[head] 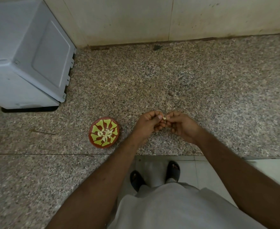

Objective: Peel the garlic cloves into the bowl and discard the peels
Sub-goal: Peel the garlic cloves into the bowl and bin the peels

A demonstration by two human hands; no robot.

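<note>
Head view: both hands are raised together above the speckled stone bench (185, 76), close to its front edge. The left hand (148, 124) and the right hand (181, 125) each pinch one small pale garlic clove (164, 118) between thumb and fingertips, the remaining fingers curled. Whether skin is still attached to the clove is too small to tell.

The bowl (104, 132), red with a green pattern, stands on the bench to the left of the hands and apart from them; a cluster of peeled cloves (105, 133) lies in its centre. A grey appliance (27, 52) occupies the far left corner.

Risks noted:
- The clove is held over bare bench, not over the bowl. A slip of the pinch would likely drop it onto the stone, or over the front edge to the floor tiles (193, 169) (the person's feet stand directly below).
- Loose skin would probably fall onto the bench; its mottled surface could hide pale fragments, so discarding may be incomplete.
- No container for peels is in view.
- Carrying the clove leftward to the bowl risks dropping skin in among the peeled cloves.
</note>
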